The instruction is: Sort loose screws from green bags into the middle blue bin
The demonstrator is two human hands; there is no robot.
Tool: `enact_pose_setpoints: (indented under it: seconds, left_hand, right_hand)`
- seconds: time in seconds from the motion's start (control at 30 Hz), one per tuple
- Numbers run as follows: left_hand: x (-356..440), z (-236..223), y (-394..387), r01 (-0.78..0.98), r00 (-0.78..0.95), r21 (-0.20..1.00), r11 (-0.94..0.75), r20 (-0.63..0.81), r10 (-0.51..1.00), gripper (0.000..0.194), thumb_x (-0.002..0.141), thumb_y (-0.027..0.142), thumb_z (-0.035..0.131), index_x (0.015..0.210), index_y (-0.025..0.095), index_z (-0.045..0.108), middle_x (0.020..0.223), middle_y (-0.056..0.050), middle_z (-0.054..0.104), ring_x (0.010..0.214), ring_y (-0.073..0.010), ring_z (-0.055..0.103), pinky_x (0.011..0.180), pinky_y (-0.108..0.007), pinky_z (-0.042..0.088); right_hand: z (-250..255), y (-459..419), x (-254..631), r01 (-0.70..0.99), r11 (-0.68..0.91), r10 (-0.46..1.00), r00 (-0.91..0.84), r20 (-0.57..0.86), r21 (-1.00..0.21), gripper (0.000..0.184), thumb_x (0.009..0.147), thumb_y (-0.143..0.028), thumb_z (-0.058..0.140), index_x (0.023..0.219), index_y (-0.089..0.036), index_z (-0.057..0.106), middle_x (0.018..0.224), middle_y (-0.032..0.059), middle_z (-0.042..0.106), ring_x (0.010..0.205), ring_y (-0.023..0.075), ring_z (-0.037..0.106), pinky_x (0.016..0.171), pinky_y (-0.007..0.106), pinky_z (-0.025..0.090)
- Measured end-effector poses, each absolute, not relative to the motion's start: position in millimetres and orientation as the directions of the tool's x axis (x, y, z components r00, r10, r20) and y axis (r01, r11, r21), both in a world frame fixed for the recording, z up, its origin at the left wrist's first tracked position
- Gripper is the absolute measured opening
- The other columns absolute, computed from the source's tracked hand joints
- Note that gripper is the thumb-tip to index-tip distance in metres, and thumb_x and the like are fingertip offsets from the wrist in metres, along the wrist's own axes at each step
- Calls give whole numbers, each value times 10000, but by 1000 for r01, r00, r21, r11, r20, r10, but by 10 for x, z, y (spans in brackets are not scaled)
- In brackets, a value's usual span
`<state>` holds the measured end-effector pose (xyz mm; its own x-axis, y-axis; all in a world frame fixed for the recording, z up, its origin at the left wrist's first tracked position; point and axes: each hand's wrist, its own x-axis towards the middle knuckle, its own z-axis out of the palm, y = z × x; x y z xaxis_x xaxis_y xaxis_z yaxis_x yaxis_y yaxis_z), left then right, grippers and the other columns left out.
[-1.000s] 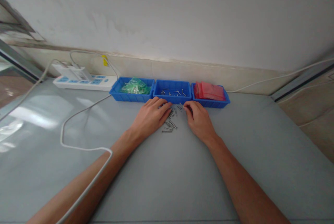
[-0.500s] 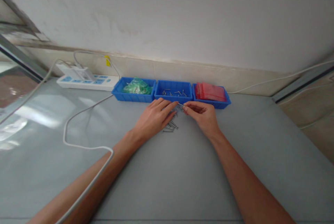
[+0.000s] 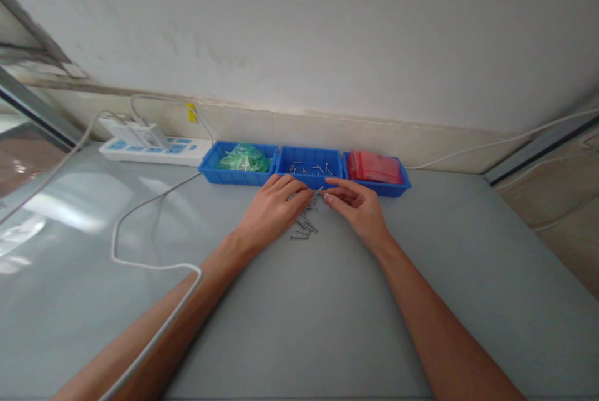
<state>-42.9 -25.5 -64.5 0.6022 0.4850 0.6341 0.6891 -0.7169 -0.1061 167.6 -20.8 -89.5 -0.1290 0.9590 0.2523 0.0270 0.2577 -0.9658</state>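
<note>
R hand (image 3: 353,204) has loosened vs. earlier: thumb & index now apart, nothing seen btwn them. L hand (image 3: 281,201) seems to pinch a screw (image 3: 319,191) at its fingertips, jutting toward R hand, prob. to keep it easy to reach. Loose screws (image 3: 307,224) lie on table (image 3: 299,301), nr mid bin (image 3: 309,155), prob. for short reach w/ either hand.
</note>
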Motion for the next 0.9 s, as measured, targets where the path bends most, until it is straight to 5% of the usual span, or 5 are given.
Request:
enact_pose_setpoints:
  seconds: [0.1,0.2,0.37,0.67,0.9]
  left_hand:
    - [-479,-620,-181,798,462,-93,-596,729,505,189,1030,260,539,1015,193,716,968,-56,747,878,-213,605,766,-359,452]
    - [-538,-637,-98,883,326,-41,-467,771,547,191,1017,296,562,1005,215,735,1002,-61,754,938,-255,594,794,-402,453]
    - [-548,-692,-62,905,311,-2,-426,687,657,233,1016,304,551,1022,193,755,1085,-89,750,1014,-305,572,813,-454,448]
    - [-399,-690,-229,786,484,-84,-613,700,525,211,995,226,557,1089,159,735,1150,-110,725,1080,-300,561,880,-460,483]
    - [-380,-729,-269,726,569,-76,-684,625,534,238,1000,220,536,1133,142,718,1136,-123,717,1050,-292,575,855,-452,503]
  right_hand:
    - [-886,-233,1679,276,417,909,-127,397,-866,340,854,-278,689,1191,-249,726,1041,60,787,919,215,728,902,408,586]
    - [-884,-271,1672,534,556,824,-259,504,-637,312,873,-171,634,1158,-224,747,1150,92,765,1064,253,681,1016,456,527]
    - [-923,-271,1674,627,624,774,-414,479,-466,271,917,-109,596,1115,-178,767,1165,100,765,1109,262,654,1027,442,520]
    - [-983,-224,1736,684,594,776,-348,526,-423,222,908,-84,603,1005,-180,778,992,92,793,904,235,724,882,383,577]
    - [-939,-239,1691,544,552,805,-151,574,-632,177,889,-161,608,964,-195,764,948,73,793,806,203,742,840,361,604]
